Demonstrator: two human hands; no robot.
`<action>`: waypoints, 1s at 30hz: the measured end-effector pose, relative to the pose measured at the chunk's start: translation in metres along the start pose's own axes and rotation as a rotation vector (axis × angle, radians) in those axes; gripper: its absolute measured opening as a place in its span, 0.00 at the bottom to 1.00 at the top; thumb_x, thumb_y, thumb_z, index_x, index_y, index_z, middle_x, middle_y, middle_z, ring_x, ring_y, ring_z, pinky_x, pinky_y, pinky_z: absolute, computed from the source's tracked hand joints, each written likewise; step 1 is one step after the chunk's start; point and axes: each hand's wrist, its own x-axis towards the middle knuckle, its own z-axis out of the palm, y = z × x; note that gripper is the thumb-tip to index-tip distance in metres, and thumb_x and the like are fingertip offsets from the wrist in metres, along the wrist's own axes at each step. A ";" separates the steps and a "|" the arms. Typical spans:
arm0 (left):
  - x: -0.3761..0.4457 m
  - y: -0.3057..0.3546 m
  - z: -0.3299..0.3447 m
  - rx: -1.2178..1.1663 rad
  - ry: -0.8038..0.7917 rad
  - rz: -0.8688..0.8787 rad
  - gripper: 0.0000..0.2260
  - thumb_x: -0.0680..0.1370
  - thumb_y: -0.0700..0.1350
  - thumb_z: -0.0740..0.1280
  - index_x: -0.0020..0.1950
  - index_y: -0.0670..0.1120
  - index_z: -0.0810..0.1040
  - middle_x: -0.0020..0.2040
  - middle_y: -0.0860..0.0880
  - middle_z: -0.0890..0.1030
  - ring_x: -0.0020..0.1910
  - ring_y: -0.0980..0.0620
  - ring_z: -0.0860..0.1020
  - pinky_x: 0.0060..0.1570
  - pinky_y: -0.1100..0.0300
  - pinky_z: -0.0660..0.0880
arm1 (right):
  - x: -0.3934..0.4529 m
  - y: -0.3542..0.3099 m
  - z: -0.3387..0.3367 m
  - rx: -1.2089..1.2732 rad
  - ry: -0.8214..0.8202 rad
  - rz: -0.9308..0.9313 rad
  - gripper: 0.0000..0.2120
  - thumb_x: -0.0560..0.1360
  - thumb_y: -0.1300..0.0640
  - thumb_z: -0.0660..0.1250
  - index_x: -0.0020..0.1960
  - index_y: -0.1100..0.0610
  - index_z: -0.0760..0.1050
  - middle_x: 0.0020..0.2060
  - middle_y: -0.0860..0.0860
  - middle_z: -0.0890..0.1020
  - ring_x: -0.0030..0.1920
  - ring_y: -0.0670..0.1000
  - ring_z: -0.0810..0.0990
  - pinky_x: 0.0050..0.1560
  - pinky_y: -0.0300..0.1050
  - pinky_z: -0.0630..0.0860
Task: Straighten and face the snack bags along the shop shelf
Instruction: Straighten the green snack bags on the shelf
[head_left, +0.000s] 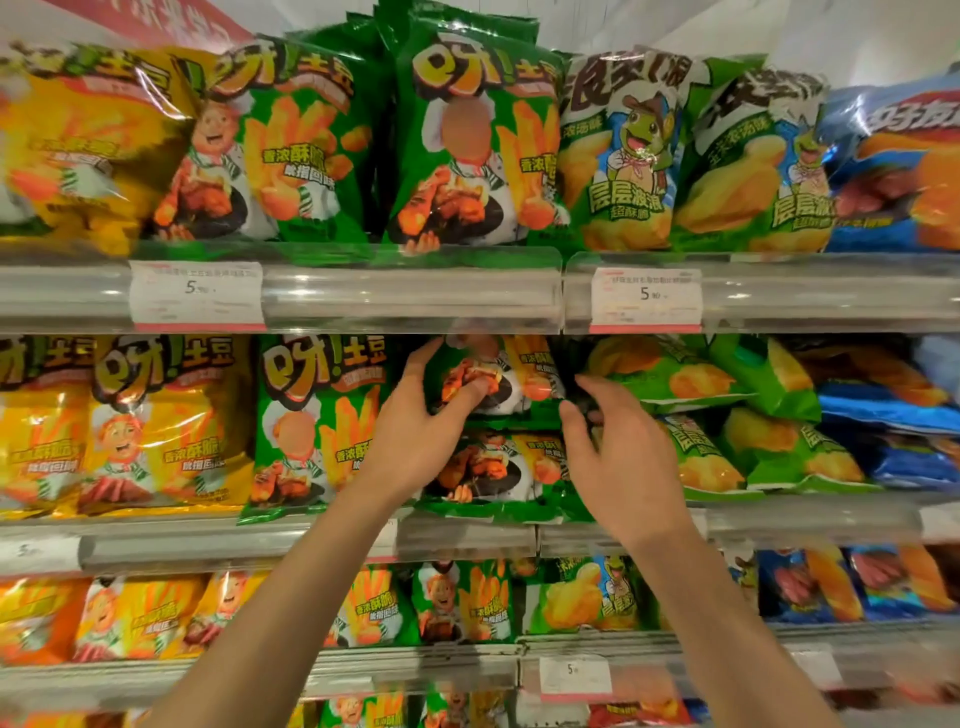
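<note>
our left fingers (457, 392) curl round the upper green bag (493, 376) on the middle shelf (467, 535), thumb on its top left. right hand (618, 457) pinches its dark right edge. it sits atop a lower bag (488, 473). best lift evenly, turn it upright, face out, flush with the neighbour bag (311, 426).

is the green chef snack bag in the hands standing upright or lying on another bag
Lying on another: the upper green chef snack bag, gripped by the left hand and right hand, sits atop a lower green bag.
</note>
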 end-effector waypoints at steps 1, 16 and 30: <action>-0.004 0.002 -0.006 -0.037 -0.033 -0.009 0.33 0.75 0.63 0.70 0.76 0.61 0.63 0.59 0.64 0.76 0.56 0.66 0.77 0.48 0.73 0.73 | 0.000 0.000 -0.002 0.017 -0.008 0.019 0.20 0.83 0.47 0.59 0.72 0.54 0.71 0.67 0.50 0.78 0.62 0.51 0.80 0.61 0.50 0.77; -0.045 0.008 -0.077 -0.095 -0.294 -0.200 0.40 0.61 0.79 0.64 0.72 0.72 0.59 0.57 0.67 0.75 0.49 0.73 0.77 0.49 0.67 0.69 | 0.010 -0.039 0.005 0.369 -0.236 0.285 0.37 0.76 0.33 0.62 0.80 0.46 0.56 0.67 0.45 0.75 0.62 0.49 0.77 0.60 0.52 0.76; -0.047 -0.002 -0.090 -0.080 -0.154 -0.154 0.37 0.65 0.74 0.70 0.71 0.76 0.57 0.72 0.63 0.66 0.70 0.63 0.67 0.66 0.54 0.66 | -0.010 -0.056 0.017 0.598 -0.201 0.261 0.34 0.72 0.30 0.58 0.73 0.45 0.66 0.59 0.42 0.78 0.57 0.41 0.78 0.59 0.46 0.78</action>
